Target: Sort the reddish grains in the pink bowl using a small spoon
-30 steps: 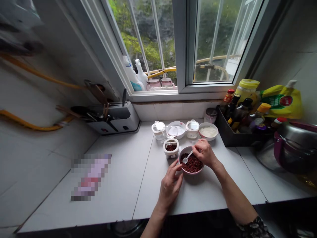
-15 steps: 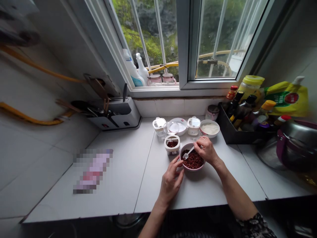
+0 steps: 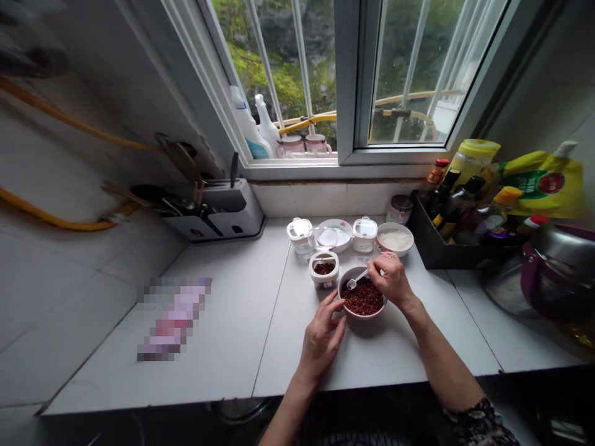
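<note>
A bowl (image 3: pixel 365 314) with a pinkish outside holds dark red, crumbly dried pieces, perhaps crushed chili or peppercorns. My left hand (image 3: pixel 321 337) steadies it, fingertips against its left rim and thumb near the front. In my right hand (image 3: pixel 389 277), over the bowl's right rim, a small white spoon (image 3: pixel 357 280) is pinched by the handle, its scoop over the back left of the dried pieces. Just left of the bowl stands a small white-rimmed jar (image 3: pixel 324 282) with similar red pieces showing inside.
Behind are two lidded clear jars (image 3: pixel 300 230), a white dish (image 3: pixel 338 241) with white powder and a bowl (image 3: pixel 394 238) of pale powder. A bottle rack (image 3: pixel 465 254) and metal pot (image 3: pixel 558 279) stand right. A utensil holder (image 3: pixel 237 223) stands back left; a blurred pinkish packet (image 3: pixel 179 319) lies left.
My right hand has shifted slightly up and right with the spoon, whose scoop is now farther back in the bowl. My left hand stays at the rim.
</note>
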